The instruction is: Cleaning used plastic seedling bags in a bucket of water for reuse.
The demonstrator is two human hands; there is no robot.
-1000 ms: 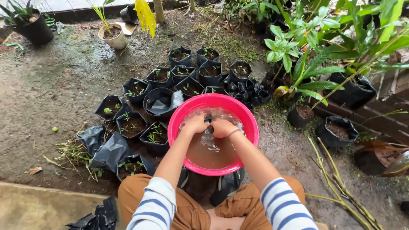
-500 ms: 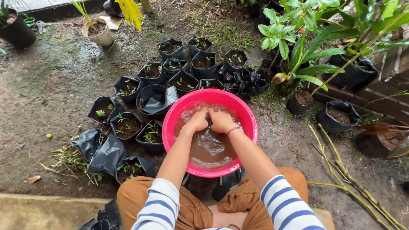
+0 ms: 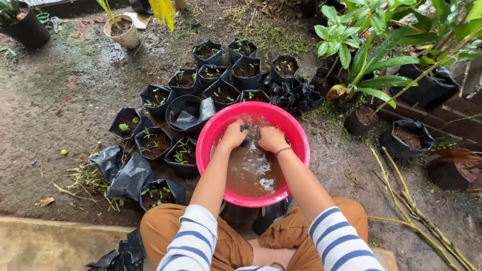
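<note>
Black bag (image 3: 245,128), small and dark, sits at the far side of the pink basin (image 3: 211,133), pinched between my two hands right at the water line. Left hand (image 3: 233,135) has its grip closed on the bag from the left; right hand (image 3: 271,138) has its grip closed on it from the right, knuckles nearly touching. The basin holds muddy brown water (image 3: 251,173) with a little foam around my wrists. The bag looks wet and crumpled, only a small piece showing between my fingers. Beyond the basin, a cluster of black grow bags (image 3: 216,83) stands on the wet ground, each filled with soil and tiny green seedlings. One larger bag (image 3: 188,116) just left of the basin looks slack and folded in. Empty bags (image 3: 120,173) lie flat near my left knee.
</note>
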